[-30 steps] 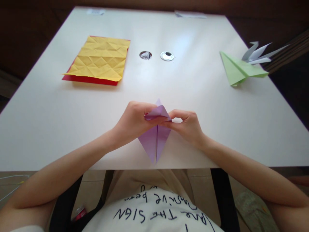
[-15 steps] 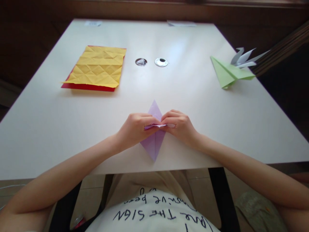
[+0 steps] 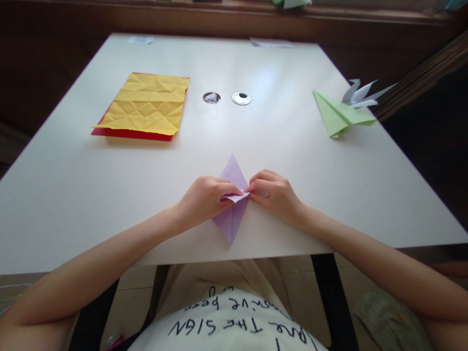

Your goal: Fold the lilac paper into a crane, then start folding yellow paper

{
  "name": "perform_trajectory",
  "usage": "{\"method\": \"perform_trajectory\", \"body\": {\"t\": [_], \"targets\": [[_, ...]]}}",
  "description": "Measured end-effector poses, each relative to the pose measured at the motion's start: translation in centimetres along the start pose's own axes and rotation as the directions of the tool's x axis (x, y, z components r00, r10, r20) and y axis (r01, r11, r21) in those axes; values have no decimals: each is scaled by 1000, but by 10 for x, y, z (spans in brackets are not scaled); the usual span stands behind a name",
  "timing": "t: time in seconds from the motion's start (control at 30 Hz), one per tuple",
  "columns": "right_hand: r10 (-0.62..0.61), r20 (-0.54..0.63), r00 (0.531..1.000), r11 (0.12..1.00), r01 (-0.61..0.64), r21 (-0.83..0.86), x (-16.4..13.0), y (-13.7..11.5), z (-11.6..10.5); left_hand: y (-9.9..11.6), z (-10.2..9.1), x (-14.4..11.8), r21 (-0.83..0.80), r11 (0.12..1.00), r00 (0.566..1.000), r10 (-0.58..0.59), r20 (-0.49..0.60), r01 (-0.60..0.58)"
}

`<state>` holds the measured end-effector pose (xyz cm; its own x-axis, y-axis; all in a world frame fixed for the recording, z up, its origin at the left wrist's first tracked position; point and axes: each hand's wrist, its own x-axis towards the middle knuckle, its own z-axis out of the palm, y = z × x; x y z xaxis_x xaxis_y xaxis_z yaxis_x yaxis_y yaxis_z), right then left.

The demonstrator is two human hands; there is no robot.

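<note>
The lilac diamond-shaped folded paper (image 3: 231, 214) lies flat near the front edge of the white counter (image 3: 292, 161), its lower point aimed at the person and its upper tip showing beyond the knuckles. The left hand (image 3: 204, 197) and right hand (image 3: 272, 192) meet over its middle, fingers (image 3: 252, 186) pinching and pressing a small pale flap there; both hands are closed on the paper, though how far the flap is tucked under the fingertips is hard to tell from this angle. To crease this well, the two edges of the flap should be lined up on the centre line before any weight goes on, then pressed from the middle outward with the paper kept flat on the counter.

Compared with a second ago, the paper has come down from a raised, puffed-open hold to lie flat, and the hands have closed in over it.

Farther off lie a creased yellow sheet on a red sheet (image 3: 146, 105), two round metal-rimmed holes (image 3: 226, 98), and a green folded paper shape (image 3: 338, 116) beside a white paper crane (image 3: 360, 95).
</note>
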<state>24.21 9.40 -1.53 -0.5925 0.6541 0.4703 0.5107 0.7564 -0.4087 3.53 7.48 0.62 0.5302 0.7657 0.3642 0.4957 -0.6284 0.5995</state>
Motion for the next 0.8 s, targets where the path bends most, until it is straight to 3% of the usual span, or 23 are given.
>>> {"method": "perform_trajectory", "body": {"t": [0.17, 0.3, 0.43, 0.6, 0.8], "targets": [[-103, 32, 994, 992, 105, -67, -2, -1, -3, -2, 3, -2, 37, 999, 1000, 26, -12, -25], [-98, 39, 994, 993, 101, -59, -4, -1, -4, 0, 3, -1, 7, 1000, 1000, 1, 0, -1], [-56, 8, 998, 998, 56, 12, -2, -2, -2, 0, -1, 4, -92, 987, 991, -129, 26, 131], [31, 89, 996, 989, -43, 143, -1, -7, -2, -3, -8, 10, -203, 919, 941, -327, 92, 339], [192, 137, 972, 964, -213, 161, -4, -10, 0, -5, -13, 13, -182, 917, 935, -351, 49, 354]]}}
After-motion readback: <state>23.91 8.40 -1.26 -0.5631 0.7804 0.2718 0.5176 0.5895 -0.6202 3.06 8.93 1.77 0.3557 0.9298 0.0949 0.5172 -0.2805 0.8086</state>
